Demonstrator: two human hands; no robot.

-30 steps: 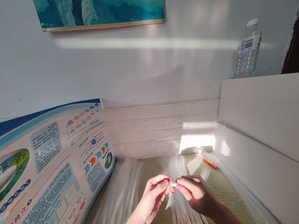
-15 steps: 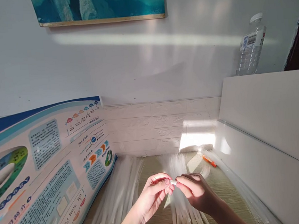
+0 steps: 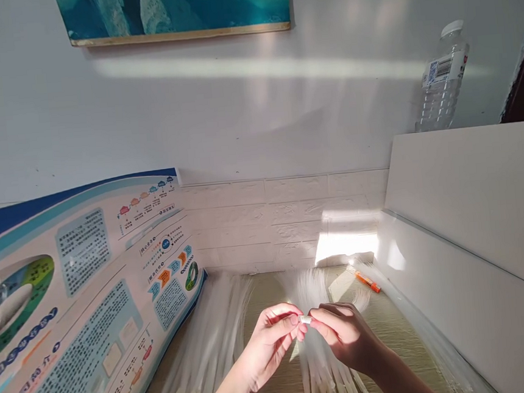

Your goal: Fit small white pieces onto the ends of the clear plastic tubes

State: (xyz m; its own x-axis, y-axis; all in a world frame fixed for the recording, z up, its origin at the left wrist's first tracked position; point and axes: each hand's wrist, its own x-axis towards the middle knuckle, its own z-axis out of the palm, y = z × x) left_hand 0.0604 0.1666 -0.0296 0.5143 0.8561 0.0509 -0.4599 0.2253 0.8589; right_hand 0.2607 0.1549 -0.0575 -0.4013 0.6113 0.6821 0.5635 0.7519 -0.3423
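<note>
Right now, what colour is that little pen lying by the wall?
The pen is orange, and it shows best in the head view.

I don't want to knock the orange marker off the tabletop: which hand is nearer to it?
The right. The right hand is just in front of the orange marker and to its left, not touching it; the left hand is farther left, beyond the right hand.

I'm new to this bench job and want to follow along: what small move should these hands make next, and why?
Probably a slow twist of the small white piece between the fingertips. The left hand and right hand pinch it from opposite sides, which suits turning it, and it sits above the long thin white strips, so a slip would likely land softly.
</note>
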